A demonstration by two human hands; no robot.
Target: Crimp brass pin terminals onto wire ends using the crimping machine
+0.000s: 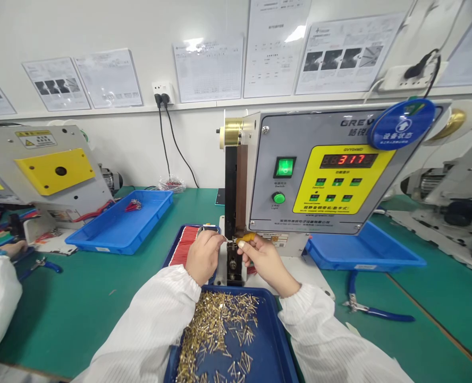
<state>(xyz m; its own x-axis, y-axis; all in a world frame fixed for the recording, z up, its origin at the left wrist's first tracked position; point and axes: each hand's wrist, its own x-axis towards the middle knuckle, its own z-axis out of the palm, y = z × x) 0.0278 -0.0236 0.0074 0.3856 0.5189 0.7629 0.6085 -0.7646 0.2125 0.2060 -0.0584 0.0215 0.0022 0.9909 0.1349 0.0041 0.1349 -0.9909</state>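
1. Green bench (88, 303): base for the whole station; we work seated or standing close in, can't tell which.
2. GREWIN crimping machine (287, 175): faces us, its display reading 317. Black crimp head (233, 266) sits low at its left front corner, between our hands, probably so both sides of it stay reachable.
3. Dark blue front tray (271, 340): just in front of the head, likely for short reach. Loose gold-coloured metal pins (216, 319) lie in it at mixed angles, mostly left.
4. Our left hand (206, 258): at the head's left side, thumb and index pinched together on the thin pale piece.
5. Our right hand (270, 260): opposite side, thumb and index near an orange-yellow piece (246, 238). Can't tell whether they clamp it or it covers a finger.
6. Red wires (184, 246): beside our left hand, laid side by side, presumably to pick singly.
7. Thin pale piece (228, 241): at the crimp head. Long axis roughly level, left to right; free end points right, into the head. Pinched near its left end, seemingly to keep fingertips off the head.
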